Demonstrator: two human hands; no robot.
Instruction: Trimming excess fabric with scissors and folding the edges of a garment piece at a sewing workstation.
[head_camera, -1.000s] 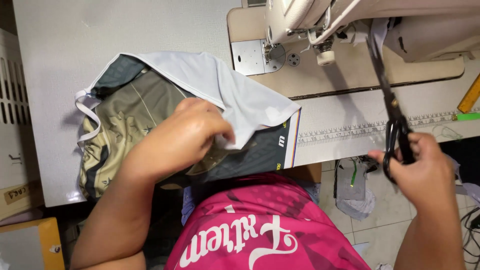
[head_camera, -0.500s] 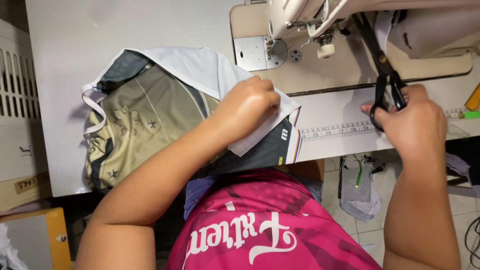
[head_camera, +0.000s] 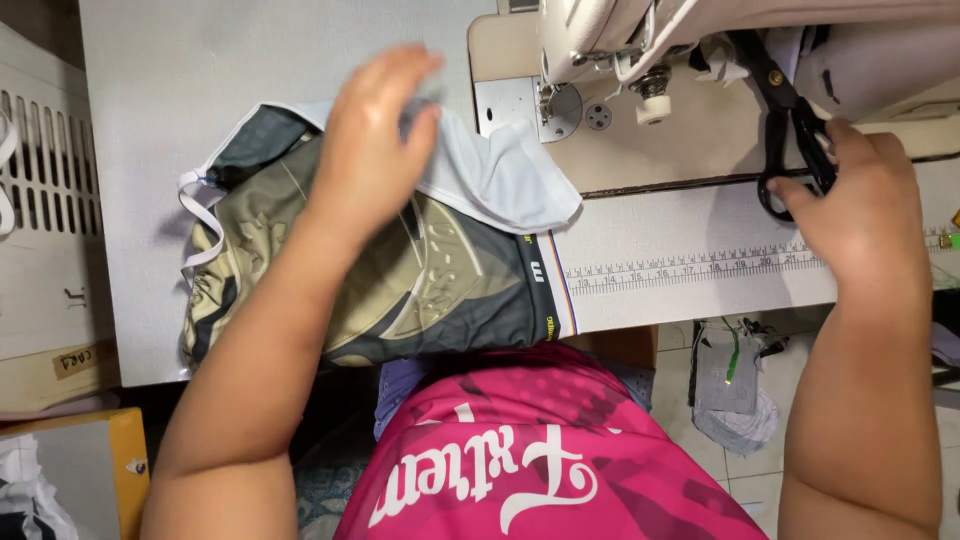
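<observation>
**Garment and scissors at the sewing station**

The left hand (head_camera: 375, 150) hovers with fingers spread and slightly curled over a folded garment (head_camera: 420, 270); motion blur hides whether the fingertips touch the cloth, and it grips nothing visible. The garment lies flat on the pale grey tabletop (head_camera: 160, 90), directly beneath and in front of that hand. It is olive-tan with a dark grey printed pattern, dark grey at the hem, edged there with a thin multicoloured stripe. A white inner layer (head_camera: 500, 175) is turned back over its upper edge, just right of the left hand, and white binding loops out at the far left end. Its long axis runs left to right along the tabletop's near edge, the striped hem pointing toward the right hand.

The right hand (head_camera: 865, 215) is closed around the handles of black scissors (head_camera: 785, 110). Their blades point up and away from the person, tilted slightly left, toward the head of the sewing machine (head_camera: 620, 40). A printed ruler strip (head_camera: 690, 270) lies on the tabletop between the garment and the right hand.
</observation>
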